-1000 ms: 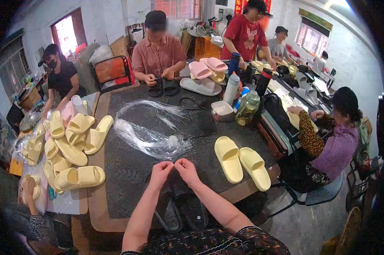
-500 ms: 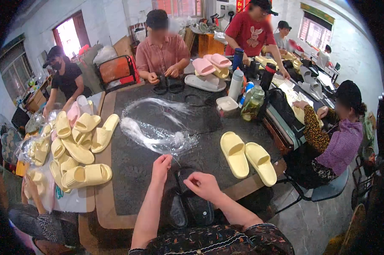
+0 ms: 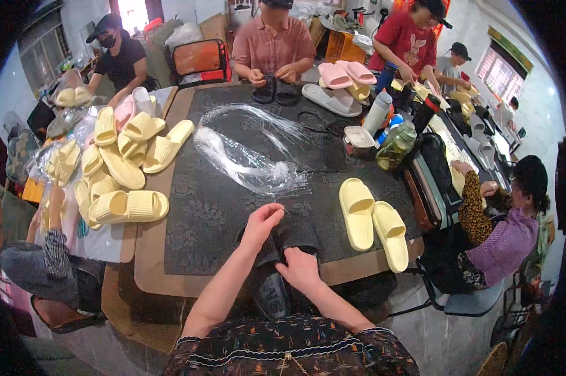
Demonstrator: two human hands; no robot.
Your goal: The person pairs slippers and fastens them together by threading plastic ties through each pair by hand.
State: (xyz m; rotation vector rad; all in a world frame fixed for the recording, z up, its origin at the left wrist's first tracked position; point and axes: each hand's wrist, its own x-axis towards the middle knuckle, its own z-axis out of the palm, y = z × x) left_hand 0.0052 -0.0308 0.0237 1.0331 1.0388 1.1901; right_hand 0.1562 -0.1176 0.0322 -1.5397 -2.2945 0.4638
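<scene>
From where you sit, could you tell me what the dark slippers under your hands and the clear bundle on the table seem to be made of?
Dark slippers: probably soft moulded foam, matte black, thick like the yellow pair. Clear bundle: likely thin plastic strands or film, glossy, see-through, catching highlights.

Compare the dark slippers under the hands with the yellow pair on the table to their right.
The dark slippers are black, the yellow pair pale yellow. The dark slippers lie at the table edge under the left hand and right hand; the yellow pair lies untouched, side by side, soles down. Both are chunky slide slippers.
</scene>
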